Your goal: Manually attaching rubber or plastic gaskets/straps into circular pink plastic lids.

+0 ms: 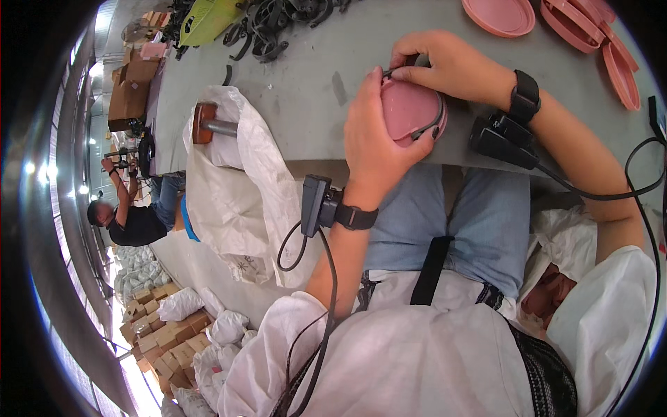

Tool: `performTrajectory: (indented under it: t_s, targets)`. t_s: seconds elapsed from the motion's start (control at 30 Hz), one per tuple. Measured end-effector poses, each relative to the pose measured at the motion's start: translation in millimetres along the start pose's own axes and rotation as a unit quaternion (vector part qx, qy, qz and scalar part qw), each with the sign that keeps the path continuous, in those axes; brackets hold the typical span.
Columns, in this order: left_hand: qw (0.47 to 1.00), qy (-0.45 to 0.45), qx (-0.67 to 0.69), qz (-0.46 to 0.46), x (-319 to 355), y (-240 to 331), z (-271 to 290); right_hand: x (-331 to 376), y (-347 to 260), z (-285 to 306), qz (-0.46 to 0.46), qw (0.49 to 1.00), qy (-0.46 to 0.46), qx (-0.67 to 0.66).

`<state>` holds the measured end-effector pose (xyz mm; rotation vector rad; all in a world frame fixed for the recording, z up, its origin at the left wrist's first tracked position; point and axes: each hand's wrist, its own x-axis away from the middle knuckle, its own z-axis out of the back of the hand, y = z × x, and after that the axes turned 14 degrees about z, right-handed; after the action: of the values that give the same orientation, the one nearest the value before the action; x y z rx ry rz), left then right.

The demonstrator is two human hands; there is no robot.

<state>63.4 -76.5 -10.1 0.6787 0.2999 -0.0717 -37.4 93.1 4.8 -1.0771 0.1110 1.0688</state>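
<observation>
A round pink plastic case [410,111] is held up over the near edge of the grey table. My left hand [375,132] wraps its left side, with the thumb along the lower rim. A dark grey curved handle [439,115] runs round the right side of the case. At the far rim my right hand [445,66] is closed, its fingers pinching the handle's end against the case. The fingers partly hide that joint. Each wrist wears a black strap with a small device and cable.
Several pink round parts [504,14] lie at the far right. Dark curved handles [267,28] are heaped at the back beside a yellow-green bag [208,21]. A hammer [205,124] rests on a white sack [236,187] at the left edge. Another person [142,215] works farther left, near cardboard boxes [167,340].
</observation>
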Motion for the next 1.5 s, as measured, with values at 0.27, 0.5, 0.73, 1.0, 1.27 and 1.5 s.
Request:
performTrajectory:
  t_s: [0.27, 0.5, 0.73, 1.0, 1.27, 1.5]
  targets:
    - [0.996, -0.064, -0.059, 0.01, -14.9, 3.3, 12.0, 1.4, -3.2, 0.5, 0.053, 0.994, -0.014, 0.097]
    - [0.998, -0.047, -0.031, 0.013, -13.6, -1.3, 5.8, 1.3, -4.5, -2.0, 0.049, 0.991, -0.014, 0.126]
    - [0.998, -0.058, -0.025, 0.011, -16.8, -0.9, 3.5, -17.6, -24.8, -0.3, 0.046, 0.952, -0.163, 0.257]
    - [0.999, -0.045, -0.025, 0.012, -14.3, -4.8, -0.1, -46.4, -23.3, 6.5, 0.123, 0.896, -0.292, 0.31]
    - [0.995, -0.067, -0.059, 0.051, -10.5, 2.4, 6.1, -52.5, -9.3, 5.4, 0.194, 0.867, -0.356, 0.288]
    - [0.994, -0.076, -0.042, 0.064, -11.3, 8.1, 8.7, -45.8, -11.4, 4.5, 0.188, 0.866, -0.356, 0.298]
